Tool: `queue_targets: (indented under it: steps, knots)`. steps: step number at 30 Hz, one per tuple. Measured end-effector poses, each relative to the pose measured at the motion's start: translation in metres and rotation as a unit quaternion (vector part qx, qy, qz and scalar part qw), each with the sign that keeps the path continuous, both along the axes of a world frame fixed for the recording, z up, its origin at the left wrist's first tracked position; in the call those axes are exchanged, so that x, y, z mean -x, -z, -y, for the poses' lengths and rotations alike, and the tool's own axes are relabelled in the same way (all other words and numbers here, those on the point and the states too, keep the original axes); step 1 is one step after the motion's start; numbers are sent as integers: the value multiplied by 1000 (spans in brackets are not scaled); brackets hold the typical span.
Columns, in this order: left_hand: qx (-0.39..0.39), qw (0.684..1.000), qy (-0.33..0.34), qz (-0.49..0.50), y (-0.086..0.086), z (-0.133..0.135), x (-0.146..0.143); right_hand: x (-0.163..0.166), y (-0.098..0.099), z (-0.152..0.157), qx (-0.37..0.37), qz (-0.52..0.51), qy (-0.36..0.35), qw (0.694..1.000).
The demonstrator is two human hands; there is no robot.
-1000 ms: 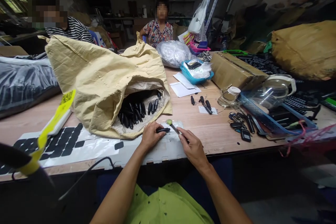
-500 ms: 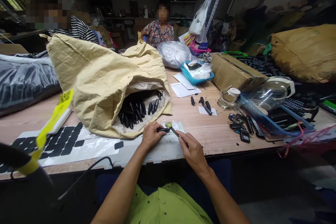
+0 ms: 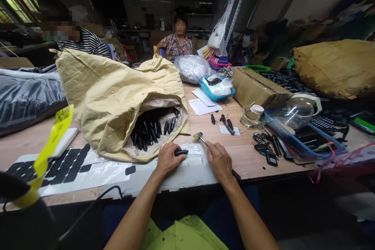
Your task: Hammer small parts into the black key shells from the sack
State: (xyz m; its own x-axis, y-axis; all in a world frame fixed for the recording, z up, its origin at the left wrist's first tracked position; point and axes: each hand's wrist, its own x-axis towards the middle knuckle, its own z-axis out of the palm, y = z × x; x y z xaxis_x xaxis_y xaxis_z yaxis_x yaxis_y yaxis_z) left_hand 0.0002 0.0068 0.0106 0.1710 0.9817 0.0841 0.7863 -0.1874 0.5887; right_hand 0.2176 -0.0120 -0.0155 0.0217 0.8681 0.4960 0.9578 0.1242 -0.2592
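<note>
My left hand [image 3: 167,158] rests on the pale board [image 3: 193,172] at the table's front edge, its fingers closed around a slim black cylindrical piece [image 3: 181,152]. To its right, my right hand [image 3: 220,161] grips a small hammer. The hammer's yellow-green head [image 3: 197,135] points up and left, apart from the black piece. Its dark handle end shows below my right wrist. Just beyond my left hand lies a cream cloth sack [image 3: 117,97], its mouth open towards me, with many similar black pieces [image 3: 149,133] inside.
Several loose black pieces [image 3: 227,121] lie right of the sack. Beyond my right hand are keys [image 3: 260,138], a blue basket [image 3: 307,142], a clear jug [image 3: 299,109] and a cardboard box [image 3: 258,88]. A yellow tag [image 3: 54,136] hangs at left. Two people sit across the table.
The hammer head has moved from just beside the black piece to farther right and away from it. My right hand has shifted slightly right. The left hand still holds the black piece.
</note>
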Motion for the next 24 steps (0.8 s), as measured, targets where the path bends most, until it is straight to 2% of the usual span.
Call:
queue_targets:
  steps: [5, 14, 17, 19, 21, 22, 24]
  knots:
    - [-1, 1000, 10, -27, 3, 0, 0, -1, 13, -9, -28, 84, 38, 995]
    - [21, 997, 10, -78, 5, 1, -3, 3, 17, -9, -30, 98, 49, 993]
    - [10, 997, -17, -70, 6, 12, -9, 2, 19, -9, -34, 100, 50, 993]
    - [-36, 999, -23, -29, 10, 32, -15, 2, 20, -9, -31, 101, 50, 993]
    - [-106, 993, 24, 35, 20, 60, -20, 2, 20, -9, -26, 102, 51, 993]
    - [-137, 985, 78, 64, 27, 75, -23, 2, 20, -9, -26, 103, 52, 993]
    - [-157, 955, 238, 79, 44, 102, -26, 3, 20, -9, -29, 104, 54, 993]
